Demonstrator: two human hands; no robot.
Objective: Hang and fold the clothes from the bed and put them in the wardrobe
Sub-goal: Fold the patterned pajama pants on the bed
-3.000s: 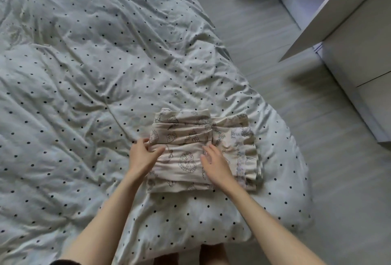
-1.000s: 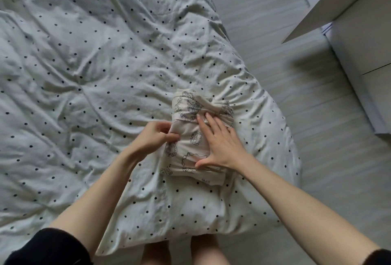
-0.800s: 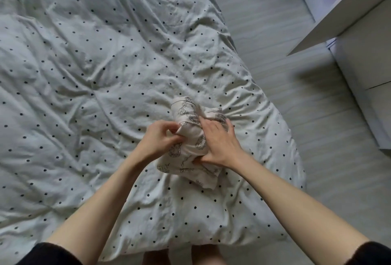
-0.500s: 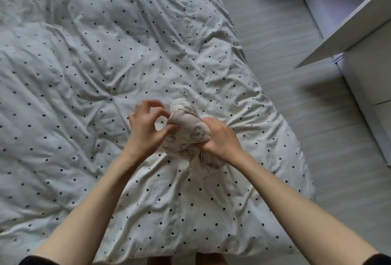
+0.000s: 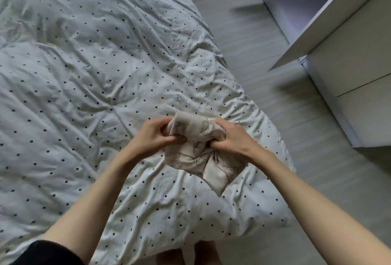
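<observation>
Both hands hold one small printed garment [image 5: 197,152] just right of frame centre, lifted a bit off the duvet [image 5: 84,86] near the bed's lower right corner. Left hand [image 5: 153,135]: fingers curled in, thumb pinching the cloth's upper left edge. Right hand [image 5: 229,137]: fingers wrapped round the upper right part, bunching it. Cloth is rolled/folded into a compact bundle w/ one loose flap hanging toward lower right, its tip close to or touching the duvet; can't tell which.

Handling, judged from how it drapes: thin, soft, v. light, no stiffness at all, so it sags and creases wherever it isn't supported. Not fragile, not slippery, but folds will spring open if grip eases. Best hold prob. is across the thick rolled part, w/ the loose flap tucked under or pinned by a thumb so it doesn't trail. One hand could likely carry it.

Wardrobe [image 5: 347,63] stands at upper right of frame, white, door open, pale floor [image 5: 264,69] between it and the bed. No other clothes visible on the duvet in this view, so this looks like a late item; it isn't put away yet.
</observation>
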